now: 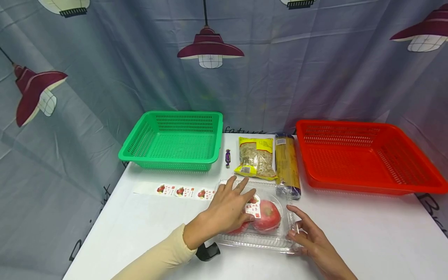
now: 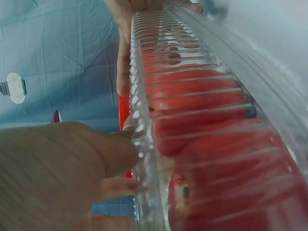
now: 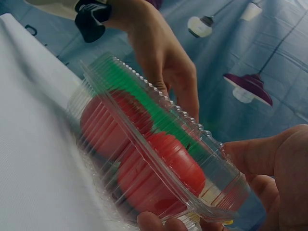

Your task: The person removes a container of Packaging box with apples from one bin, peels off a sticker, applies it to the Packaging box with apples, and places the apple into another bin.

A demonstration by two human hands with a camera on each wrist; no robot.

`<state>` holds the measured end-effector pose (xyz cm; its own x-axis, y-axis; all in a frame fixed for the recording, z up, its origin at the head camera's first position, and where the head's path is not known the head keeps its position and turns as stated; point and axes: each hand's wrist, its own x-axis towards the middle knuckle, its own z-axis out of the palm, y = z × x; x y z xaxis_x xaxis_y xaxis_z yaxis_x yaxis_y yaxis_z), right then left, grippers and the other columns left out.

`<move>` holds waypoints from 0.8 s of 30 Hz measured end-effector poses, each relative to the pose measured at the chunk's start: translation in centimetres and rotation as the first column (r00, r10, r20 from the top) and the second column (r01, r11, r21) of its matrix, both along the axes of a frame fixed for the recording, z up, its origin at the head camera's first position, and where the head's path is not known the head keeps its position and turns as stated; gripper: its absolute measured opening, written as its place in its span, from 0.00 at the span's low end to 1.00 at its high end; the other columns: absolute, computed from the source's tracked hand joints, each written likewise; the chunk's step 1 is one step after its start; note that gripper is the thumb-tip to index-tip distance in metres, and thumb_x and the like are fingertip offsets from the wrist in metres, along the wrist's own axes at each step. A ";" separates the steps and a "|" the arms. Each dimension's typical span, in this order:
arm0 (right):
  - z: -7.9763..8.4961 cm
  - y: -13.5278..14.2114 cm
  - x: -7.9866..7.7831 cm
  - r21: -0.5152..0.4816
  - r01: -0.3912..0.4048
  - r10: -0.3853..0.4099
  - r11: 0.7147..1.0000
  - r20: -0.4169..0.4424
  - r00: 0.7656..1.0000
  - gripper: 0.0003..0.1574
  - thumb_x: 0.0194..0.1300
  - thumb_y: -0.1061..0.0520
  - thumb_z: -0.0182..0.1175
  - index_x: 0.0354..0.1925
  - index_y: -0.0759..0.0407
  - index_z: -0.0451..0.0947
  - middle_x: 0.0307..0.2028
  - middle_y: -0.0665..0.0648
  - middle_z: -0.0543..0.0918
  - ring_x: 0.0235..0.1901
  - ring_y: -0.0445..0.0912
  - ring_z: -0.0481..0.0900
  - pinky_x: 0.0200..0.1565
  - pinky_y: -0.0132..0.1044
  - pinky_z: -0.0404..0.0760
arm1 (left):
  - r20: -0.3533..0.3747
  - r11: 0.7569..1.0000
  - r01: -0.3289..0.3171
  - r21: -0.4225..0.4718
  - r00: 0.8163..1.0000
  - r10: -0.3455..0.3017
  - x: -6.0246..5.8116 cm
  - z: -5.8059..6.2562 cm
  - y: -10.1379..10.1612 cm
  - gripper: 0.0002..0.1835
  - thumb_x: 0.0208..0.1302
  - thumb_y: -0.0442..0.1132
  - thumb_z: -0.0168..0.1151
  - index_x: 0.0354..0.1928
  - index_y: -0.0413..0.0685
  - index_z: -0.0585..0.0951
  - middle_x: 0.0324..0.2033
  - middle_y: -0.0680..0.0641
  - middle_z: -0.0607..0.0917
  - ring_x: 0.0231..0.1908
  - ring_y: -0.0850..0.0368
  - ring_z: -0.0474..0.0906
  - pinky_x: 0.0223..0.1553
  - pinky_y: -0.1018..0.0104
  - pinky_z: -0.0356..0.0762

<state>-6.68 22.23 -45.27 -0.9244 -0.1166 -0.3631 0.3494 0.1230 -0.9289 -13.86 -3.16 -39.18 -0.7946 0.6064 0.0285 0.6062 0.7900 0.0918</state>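
Observation:
A clear plastic clamshell container (image 1: pixel 255 240) with red apples (image 1: pixel 268 218) inside lies on the table in the head view. On its lid sits a white label (image 1: pixel 254 210) printed with red fruit and characters. My left hand (image 1: pixel 225 206) rests over the lid with fingers spread, thumb and fingertips at the label, partly covering it. My right hand (image 1: pixel 311 239) grips the container's right side. The right wrist view has the right thumb (image 3: pixel 255 154) at the upper rim and fingertips (image 3: pixel 161 222) low on the side. Ribbed clear walls and apples (image 2: pixel 197 106) fill the left wrist view.
A strip of fruit labels (image 1: pixel 185 192) lies left of the container. Behind are a purple-wrapped candy (image 1: pixel 228 158), a yellow-and-clear food bag (image 1: pixel 257 157) and a long yellow-and-blue packet (image 1: pixel 287 163). A green basket (image 1: pixel 175 165) stands back left, a red basket (image 1: pixel 357 186) back right.

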 end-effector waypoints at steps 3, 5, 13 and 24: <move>0.0 0.0 0.0 0.006 0.000 0.000 1.000 -0.003 1.000 0.45 0.66 0.57 0.63 0.74 0.38 0.55 0.47 0.64 0.64 0.39 0.52 0.72 0.36 0.43 0.82 | 0.019 1.000 0.000 0.011 1.000 0.000 0.0 -0.2 -0.2 0.39 0.58 0.62 0.67 0.70 0.57 0.71 0.73 0.40 0.58 0.72 0.35 0.45 0.59 0.48 0.62; 0.0 0.0 -0.1 0.006 -0.001 0.001 1.000 -0.005 1.000 0.45 0.66 0.57 0.63 0.74 0.38 0.55 0.47 0.64 0.64 0.39 0.52 0.72 0.36 0.43 0.82 | 0.007 1.000 0.001 0.027 1.000 -0.001 0.1 -0.3 -0.2 0.41 0.57 0.62 0.68 0.70 0.57 0.70 0.74 0.39 0.56 0.73 0.35 0.41 0.60 0.47 0.60; 0.0 0.0 0.0 -0.001 -0.003 0.003 1.000 -0.004 1.000 0.45 0.66 0.57 0.63 0.74 0.39 0.54 0.47 0.64 0.64 0.38 0.51 0.73 0.36 0.41 0.82 | -0.173 0.991 0.076 0.111 0.983 -0.056 0.6 -0.6 -0.4 0.26 0.53 0.55 0.75 0.54 0.58 0.83 0.55 0.48 0.78 0.63 0.44 0.61 0.53 0.53 0.64; -0.2 0.1 -0.3 0.040 -0.011 0.010 0.999 0.017 1.000 0.44 0.66 0.54 0.62 0.74 0.36 0.54 0.48 0.63 0.65 0.40 0.51 0.71 0.37 0.42 0.81 | -0.234 0.997 0.070 0.021 0.970 -0.063 0.7 -0.7 -1.0 0.16 0.69 0.52 0.58 0.51 0.54 0.83 0.52 0.44 0.78 0.57 0.44 0.65 0.50 0.54 0.65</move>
<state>-6.98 22.30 -45.45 -0.9169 -0.1112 -0.3833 0.3635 0.1642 -0.9170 -13.13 -4.12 -39.91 -0.7220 0.6539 0.2259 0.6646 0.7463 -0.0361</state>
